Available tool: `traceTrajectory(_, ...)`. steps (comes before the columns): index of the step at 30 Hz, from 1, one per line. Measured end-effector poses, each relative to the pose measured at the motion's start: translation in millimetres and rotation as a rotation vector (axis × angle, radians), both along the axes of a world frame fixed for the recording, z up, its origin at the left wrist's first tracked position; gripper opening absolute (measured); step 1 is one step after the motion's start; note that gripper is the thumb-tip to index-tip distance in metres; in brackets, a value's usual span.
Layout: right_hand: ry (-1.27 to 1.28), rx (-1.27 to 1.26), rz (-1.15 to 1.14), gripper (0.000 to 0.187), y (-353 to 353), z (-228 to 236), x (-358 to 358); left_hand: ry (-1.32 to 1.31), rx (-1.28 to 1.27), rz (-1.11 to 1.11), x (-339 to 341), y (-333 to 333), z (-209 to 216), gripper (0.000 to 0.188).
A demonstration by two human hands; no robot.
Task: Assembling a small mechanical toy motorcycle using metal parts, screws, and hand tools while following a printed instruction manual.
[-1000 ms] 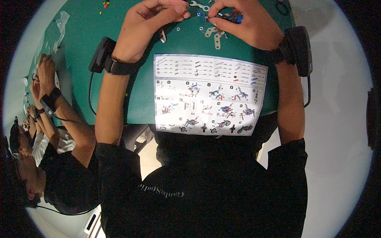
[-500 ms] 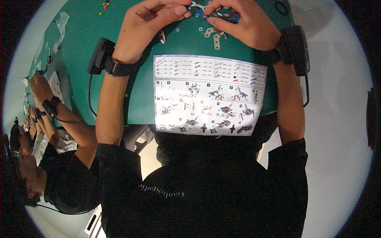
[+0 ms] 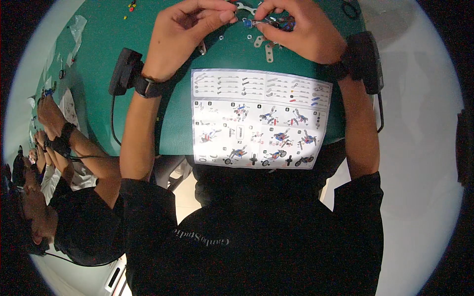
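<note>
Near the top edge, my right hand [image 3: 308, 34] pinches a small partly assembled model [image 3: 284, 22] with blue and dark metal parts. A blue piece [image 3: 248, 22] shows at its left end, beyond my fingertips. Opposite it, my left hand [image 3: 190, 29] is closed, thumb and fingertips together; what they hold is too small to make out. A small silver open-ended wrench [image 3: 246, 8] lies between the fingertips of both hands; whether either hand grips it is unclear. Below my right hand are flat perforated metal strips [image 3: 269, 53] and small nuts [image 3: 250, 37].
A printed instruction sheet [image 3: 261, 118] lies at the table's near edge. On the green table [image 3: 173, 128] are another metal piece [image 3: 202, 48], a black ring [image 3: 350, 10], small red and yellow parts [image 3: 132, 6] and a clear plastic bag [image 3: 76, 34]. A co-worker's hand [image 3: 49, 111] is at left.
The blue piece by my right fingertips has turned and sits slightly lower. My right hand has shifted slightly left; my left hand stays nearly in place. The co-worker's arm moved slightly.
</note>
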State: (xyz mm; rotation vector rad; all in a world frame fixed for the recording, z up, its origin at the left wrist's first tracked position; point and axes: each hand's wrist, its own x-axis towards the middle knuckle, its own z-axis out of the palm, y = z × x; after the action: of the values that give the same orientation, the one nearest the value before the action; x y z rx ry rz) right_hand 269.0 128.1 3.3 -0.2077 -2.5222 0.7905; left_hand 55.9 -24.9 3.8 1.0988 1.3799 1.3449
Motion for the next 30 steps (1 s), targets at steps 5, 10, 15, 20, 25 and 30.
traceTrajectory(5, 0.023, 0.039, -0.048, 0.029, -10, 17, -6, 0.053, 0.093, -0.015, 5, 0, -4, 0.027)
traceTrajectory(10, 0.233, -0.115, 0.057, 0.03, -7, 3, -15, 0.049, 0.198, -0.033, 10, 0, -3, 0.029)
traceTrajectory(15, 0.294, -0.094, 0.056, 0.03, -5, 0, -15, 0.067, 0.215, -0.032, 9, -1, -4, 0.028)
traceTrajectory(20, 0.309, -0.105, 0.054, 0.032, -7, -3, -17, 0.085, 0.212, -0.02, 9, -2, -4, 0.026)
traceTrajectory(25, 0.297, -0.128, 0.019, 0.026, -10, -2, -17, 0.063, 0.204, 0.012, 9, -1, -6, 0.023)
traceTrajectory(30, 0.213, -0.136, -0.027, 0.022, -13, 0, -18, 0.048, 0.23, 0.033, 11, 1, -7, 0.019)
